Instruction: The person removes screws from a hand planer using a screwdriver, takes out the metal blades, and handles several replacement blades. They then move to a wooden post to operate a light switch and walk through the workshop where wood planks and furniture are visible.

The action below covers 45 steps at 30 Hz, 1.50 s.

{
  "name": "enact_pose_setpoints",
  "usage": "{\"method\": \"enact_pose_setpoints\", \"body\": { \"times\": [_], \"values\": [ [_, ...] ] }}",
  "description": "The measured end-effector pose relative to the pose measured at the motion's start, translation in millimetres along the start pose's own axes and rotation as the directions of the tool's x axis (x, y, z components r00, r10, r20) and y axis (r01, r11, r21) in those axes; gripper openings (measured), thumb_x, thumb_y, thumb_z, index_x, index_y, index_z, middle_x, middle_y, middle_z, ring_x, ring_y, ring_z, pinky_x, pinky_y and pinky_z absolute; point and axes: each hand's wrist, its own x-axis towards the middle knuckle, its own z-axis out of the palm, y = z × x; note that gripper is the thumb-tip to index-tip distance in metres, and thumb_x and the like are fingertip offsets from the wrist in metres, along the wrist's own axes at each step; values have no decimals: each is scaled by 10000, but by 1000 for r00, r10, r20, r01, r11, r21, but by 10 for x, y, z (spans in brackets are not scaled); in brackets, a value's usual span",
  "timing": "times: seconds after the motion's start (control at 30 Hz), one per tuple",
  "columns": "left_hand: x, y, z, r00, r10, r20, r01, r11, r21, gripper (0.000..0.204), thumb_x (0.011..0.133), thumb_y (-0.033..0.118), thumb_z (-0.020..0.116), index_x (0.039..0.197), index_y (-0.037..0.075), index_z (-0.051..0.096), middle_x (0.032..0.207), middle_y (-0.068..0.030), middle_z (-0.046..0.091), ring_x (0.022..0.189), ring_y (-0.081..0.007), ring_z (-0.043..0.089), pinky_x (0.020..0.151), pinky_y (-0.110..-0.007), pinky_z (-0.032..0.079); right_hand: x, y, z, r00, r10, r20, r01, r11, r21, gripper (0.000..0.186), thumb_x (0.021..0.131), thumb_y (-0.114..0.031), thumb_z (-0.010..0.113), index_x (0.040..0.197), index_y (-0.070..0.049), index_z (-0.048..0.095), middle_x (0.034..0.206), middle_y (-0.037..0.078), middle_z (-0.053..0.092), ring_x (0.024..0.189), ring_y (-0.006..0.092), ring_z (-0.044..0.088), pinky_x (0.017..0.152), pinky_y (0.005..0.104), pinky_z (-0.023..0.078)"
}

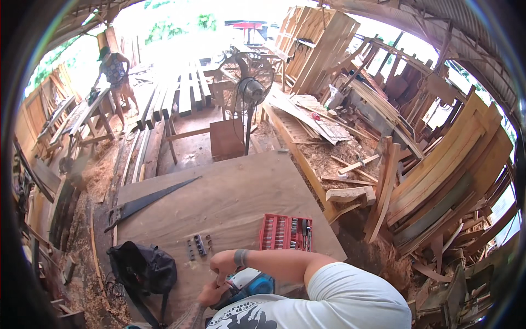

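Note:
Close to my body at the near side of the board lies a blue power tool (262,285) with a pale metal part; my forearm and shirt hide much of it. My left hand (209,294) is closed at its left end and appears to grip it. Just above, my right hand (222,264), with a band on the wrist, has its fingers pinched together at the tool; what they hold is too small to make out. Short rows of small metal sockets (200,245) lie beyond my hands. To their right sits an open red socket set case (275,232).
A handsaw (150,203) lies on the wooden board (241,186), and a black bag (143,268) rests at its left edge. Beyond stands a fan (249,90). Stacked planks (444,175) lean at the right. Another person (114,71) stands by a bench at far left.

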Motion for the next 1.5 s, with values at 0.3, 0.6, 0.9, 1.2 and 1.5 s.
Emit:
{"method": "enact_pose_setpoints", "body": {
  "times": [0.3,0.6,0.9,1.2,1.5],
  "values": [
    [128,105,194,959,72,-275,26,942,336,423,934,411,747,1074,12,762,973,-231,763,898,-328,750,828,-450,555,-105,201,21,999,37,-4,-37,998,-43,334,743,-218,759,1041,-65,769,992,218,751,933,415,713,827,490,559],
    [14,10,62,997,81,-1,-80,988,-135,336,1021,250,682,1298,61,699,1149,-56,765,1053,-135,681,980,-324,517,-57,349,10,1000,-20,4,19,968,251,321,692,-162,845,989,-61,775,959,177,767,900,360,731,795,432,565],
    [39,148,141,985,48,-164,-18,983,184,289,990,288,733,1194,84,748,1056,-66,779,988,-127,688,922,-322,530,13,19,3,968,242,65,-235,966,-104,612,840,-620,738,915,-13,764,887,231,733,853,404,702,769,468,541],
    [92,26,34,997,55,-52,-56,998,-20,262,1005,251,714,1194,74,749,1031,-58,775,966,-117,677,921,-315,530,-69,288,-26,993,-119,26,115,987,112,358,801,-268,833,1084,-55,781,942,149,764,910,312,731,809,410,558],
    [105,203,114,987,-63,-148,81,990,119,238,996,262,733,1118,63,776,984,-39,775,927,-101,670,881,-326,536,10,-65,-75,924,362,121,-351,931,-103,392,807,-361,855,845,11,736,792,182,741,808,311,733,748,431,564]
  ]
}}
